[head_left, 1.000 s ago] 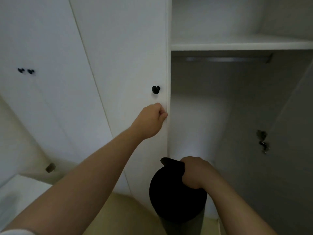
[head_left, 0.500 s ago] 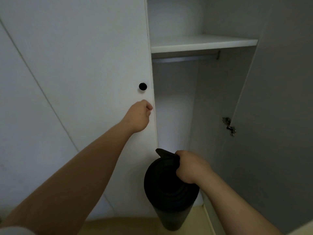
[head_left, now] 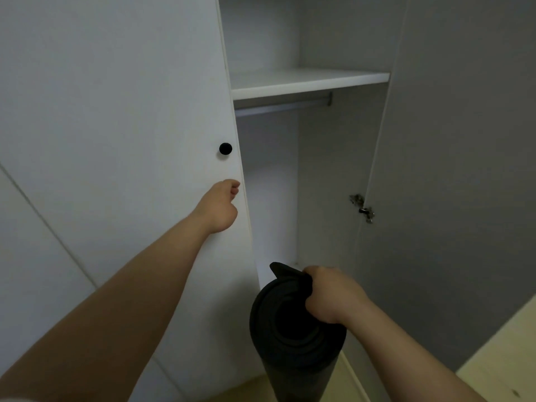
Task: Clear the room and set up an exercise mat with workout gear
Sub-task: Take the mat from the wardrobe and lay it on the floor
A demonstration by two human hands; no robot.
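head view: the rolled mat point(head_left: 295, 329) stands on end below and right of the door knob point(head_left: 225, 148), the right hand point(head_left: 333, 297) pinching its top rim. the left hand point(head_left: 220, 207) is curled just under the knob; whether it grips anything, i cannot tell. the mat looks soft, light and prone to unrolling, so it is best hugged mid-roll.

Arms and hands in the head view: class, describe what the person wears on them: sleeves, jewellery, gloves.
The left forearm and right forearm are bare. The left hand and right hand wear no gloves; no ring, watch or bracelet shows. A pale sliver at the bottom-left corner may be a short sleeve's edge.
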